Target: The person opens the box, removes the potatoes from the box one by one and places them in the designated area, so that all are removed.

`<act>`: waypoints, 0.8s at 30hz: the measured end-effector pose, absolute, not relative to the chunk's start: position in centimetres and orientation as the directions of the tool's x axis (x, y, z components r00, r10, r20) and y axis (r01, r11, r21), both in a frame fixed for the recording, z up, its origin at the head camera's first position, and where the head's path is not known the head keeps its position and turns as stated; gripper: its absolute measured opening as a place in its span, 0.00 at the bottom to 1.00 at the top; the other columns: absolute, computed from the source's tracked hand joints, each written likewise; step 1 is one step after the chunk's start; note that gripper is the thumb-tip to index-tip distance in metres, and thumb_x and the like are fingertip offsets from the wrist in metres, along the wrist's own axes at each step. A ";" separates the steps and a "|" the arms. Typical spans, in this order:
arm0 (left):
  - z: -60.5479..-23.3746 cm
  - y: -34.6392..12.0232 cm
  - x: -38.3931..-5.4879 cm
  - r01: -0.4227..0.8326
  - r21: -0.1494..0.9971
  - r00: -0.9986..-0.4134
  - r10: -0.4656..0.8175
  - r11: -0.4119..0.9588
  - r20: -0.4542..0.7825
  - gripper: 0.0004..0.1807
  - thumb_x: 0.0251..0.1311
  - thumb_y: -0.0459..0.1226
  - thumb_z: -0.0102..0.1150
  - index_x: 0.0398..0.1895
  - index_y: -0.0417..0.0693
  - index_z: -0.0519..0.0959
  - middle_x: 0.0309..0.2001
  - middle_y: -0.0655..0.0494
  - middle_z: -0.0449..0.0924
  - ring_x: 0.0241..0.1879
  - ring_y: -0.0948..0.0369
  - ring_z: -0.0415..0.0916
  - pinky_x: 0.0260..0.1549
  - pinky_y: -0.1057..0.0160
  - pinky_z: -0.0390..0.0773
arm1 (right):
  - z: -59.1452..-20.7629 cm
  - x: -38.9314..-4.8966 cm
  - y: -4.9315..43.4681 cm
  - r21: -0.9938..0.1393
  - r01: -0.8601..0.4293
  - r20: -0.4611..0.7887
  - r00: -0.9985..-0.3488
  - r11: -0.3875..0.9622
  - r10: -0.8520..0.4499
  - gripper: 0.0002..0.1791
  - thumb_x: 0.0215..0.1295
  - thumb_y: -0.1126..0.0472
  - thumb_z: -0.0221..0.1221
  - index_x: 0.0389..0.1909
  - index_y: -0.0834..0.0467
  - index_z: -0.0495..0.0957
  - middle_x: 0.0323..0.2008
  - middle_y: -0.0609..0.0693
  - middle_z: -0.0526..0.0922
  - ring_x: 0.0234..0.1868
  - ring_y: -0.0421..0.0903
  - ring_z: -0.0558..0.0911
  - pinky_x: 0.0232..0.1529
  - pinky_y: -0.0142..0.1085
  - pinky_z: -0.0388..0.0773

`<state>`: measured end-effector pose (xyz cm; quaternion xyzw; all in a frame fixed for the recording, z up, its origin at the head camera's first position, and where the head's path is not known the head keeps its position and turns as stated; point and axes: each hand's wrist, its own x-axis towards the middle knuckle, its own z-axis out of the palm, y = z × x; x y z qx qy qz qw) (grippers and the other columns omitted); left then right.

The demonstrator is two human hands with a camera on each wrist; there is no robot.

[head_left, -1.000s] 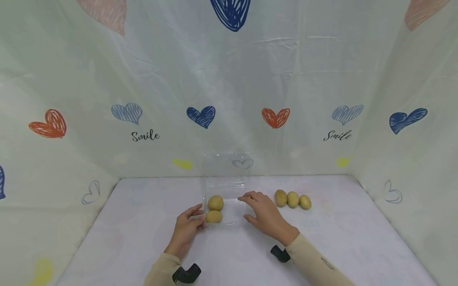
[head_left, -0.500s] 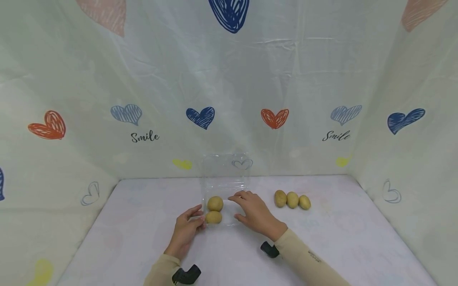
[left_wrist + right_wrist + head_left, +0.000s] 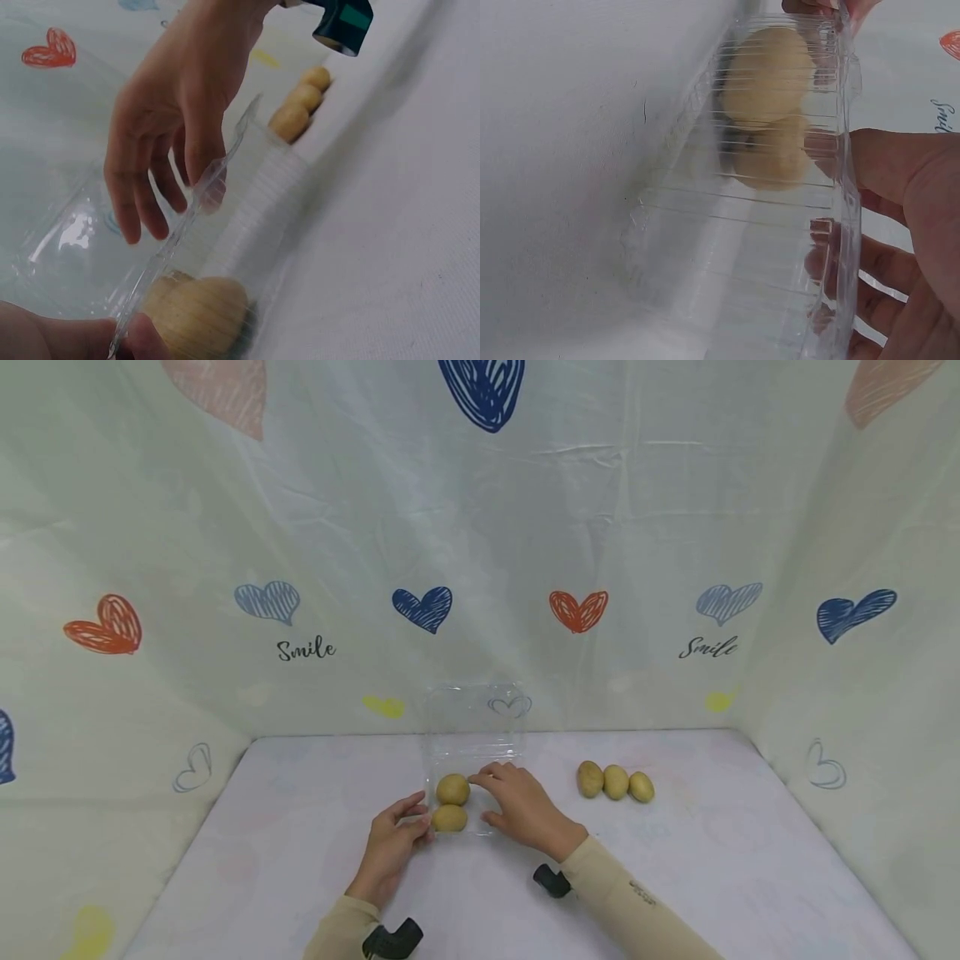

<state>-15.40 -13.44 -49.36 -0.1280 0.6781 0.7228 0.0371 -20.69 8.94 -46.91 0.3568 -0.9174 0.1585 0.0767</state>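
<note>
A clear plastic clamshell box (image 3: 480,817) stands on the table with its lid (image 3: 474,714) raised at the back. Two potatoes, a rear one (image 3: 453,789) and a front one (image 3: 449,817), lie one behind the other along its left side. My left hand (image 3: 392,847) pinches the left rim between thumb and fingers, as the left wrist view shows near its thumb (image 3: 144,337). Over the right part of the box, my right hand (image 3: 528,810) has its fingers spread and bent downward, holding nothing. Through the wall in the right wrist view, its fingertips (image 3: 821,259) dip below the rim, close to the potatoes.
Three more potatoes (image 3: 616,782) sit in a row on the white table (image 3: 720,860), right of the box. A pale curtain (image 3: 480,543) printed with hearts rises behind and at both sides.
My right hand has moved left from the box's right edge, over its inside, toward the two potatoes. My left hand stays at the left rim.
</note>
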 end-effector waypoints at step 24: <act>-49.5 -13.4 -15.2 -0.204 0.977 -0.971 -0.116 -0.056 -0.209 0.27 0.71 0.21 0.54 0.72 0.25 0.68 0.59 0.34 0.71 0.36 0.60 0.79 0.37 0.66 0.84 | -47.1 -21.8 6.9 -0.193 -0.744 0.229 -0.668 0.639 -0.708 0.30 0.58 0.60 0.78 0.63 0.56 0.82 0.59 0.52 0.83 0.57 0.51 0.83 0.58 0.44 0.83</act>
